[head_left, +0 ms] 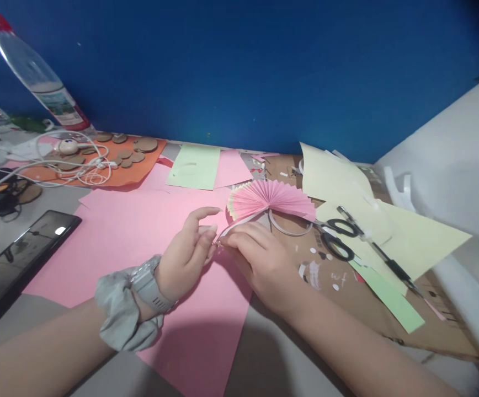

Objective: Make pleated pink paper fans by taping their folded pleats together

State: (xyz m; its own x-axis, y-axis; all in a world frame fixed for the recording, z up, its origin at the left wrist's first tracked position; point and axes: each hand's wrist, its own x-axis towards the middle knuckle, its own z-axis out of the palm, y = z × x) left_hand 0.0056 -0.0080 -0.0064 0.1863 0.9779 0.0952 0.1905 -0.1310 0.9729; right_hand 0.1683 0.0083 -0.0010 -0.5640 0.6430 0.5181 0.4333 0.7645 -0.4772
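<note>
A narrow pinkish-white paper strip (243, 218) runs from the base of a pleated pink paper fan (278, 197) down to my fingertips. My left hand (187, 245) has its thumb against the strip's near end, the index finger raised and curved above it. Pinched close beside it, my right hand (260, 256) grips the same end; the exact contact is hidden by the fingers. Pale yellow pleats show at the fan's left edge. Both hands are over a large pink paper sheet (136, 220).
Black-handled scissors (339, 237) and a pen (388, 262) lie at right among pale yellow sheets (421, 231) on cardboard (326, 281). A phone (28, 259), tangled white earphones (94, 168) and a tilted-looking bottle (41, 77) are at left. A blue panel (239, 71) stands behind.
</note>
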